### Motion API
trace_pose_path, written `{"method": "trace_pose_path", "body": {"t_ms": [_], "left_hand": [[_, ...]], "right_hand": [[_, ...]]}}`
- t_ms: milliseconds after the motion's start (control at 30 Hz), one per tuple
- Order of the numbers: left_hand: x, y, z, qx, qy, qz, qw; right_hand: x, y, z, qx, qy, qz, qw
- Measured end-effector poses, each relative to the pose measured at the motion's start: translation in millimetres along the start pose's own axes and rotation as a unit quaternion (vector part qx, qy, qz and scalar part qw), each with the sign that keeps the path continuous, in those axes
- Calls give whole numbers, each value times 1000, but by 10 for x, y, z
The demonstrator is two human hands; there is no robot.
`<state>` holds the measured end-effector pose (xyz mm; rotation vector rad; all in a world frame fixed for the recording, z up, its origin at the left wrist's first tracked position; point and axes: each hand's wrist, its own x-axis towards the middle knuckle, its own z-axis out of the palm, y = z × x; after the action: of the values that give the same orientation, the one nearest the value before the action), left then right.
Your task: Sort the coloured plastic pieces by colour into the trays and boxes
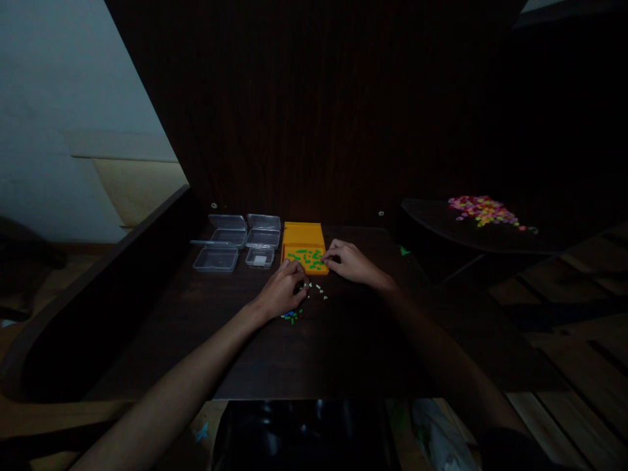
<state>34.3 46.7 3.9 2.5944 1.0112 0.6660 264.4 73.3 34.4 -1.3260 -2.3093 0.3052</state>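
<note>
Desk (373, 347): right hand (347, 261) curled, grip unclear.

Hands (350, 262) at yellow box (303, 232); green pieces (315, 255) inside.

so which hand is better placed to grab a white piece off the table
Probably the left hand: it is beside the loose white pieces, while the right hand is at the open yellow box, farther away.

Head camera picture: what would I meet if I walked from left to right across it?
Pale wall, clear plastic boxes, open yellow box, right hand, small green scrap, pile of colourful little pieces.
</note>
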Motion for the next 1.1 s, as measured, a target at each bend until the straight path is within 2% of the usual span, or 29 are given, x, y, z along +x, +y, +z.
{"method": "trace_pose_path", "body": {"t_ms": [333,700,833,933,1100], "left_hand": [[15,14,-3,-24,1,4,1000],[10,4,-24,-37,-10,21,999],[16,17,-74,-122,42,19,991],[33,13,-103,-206,101,-22,973],[61,-6,-114,-349,108,-75,928]], "right_hand": [[-138,-115,-14,25,19,-33,999],[-144,-128,39,52,22,-38,998],[-149,-181,55,67,53,-63,994],[-161,-272,57,96,94,-91,987],[-177,-468,85,132,135,-109,976]]}}
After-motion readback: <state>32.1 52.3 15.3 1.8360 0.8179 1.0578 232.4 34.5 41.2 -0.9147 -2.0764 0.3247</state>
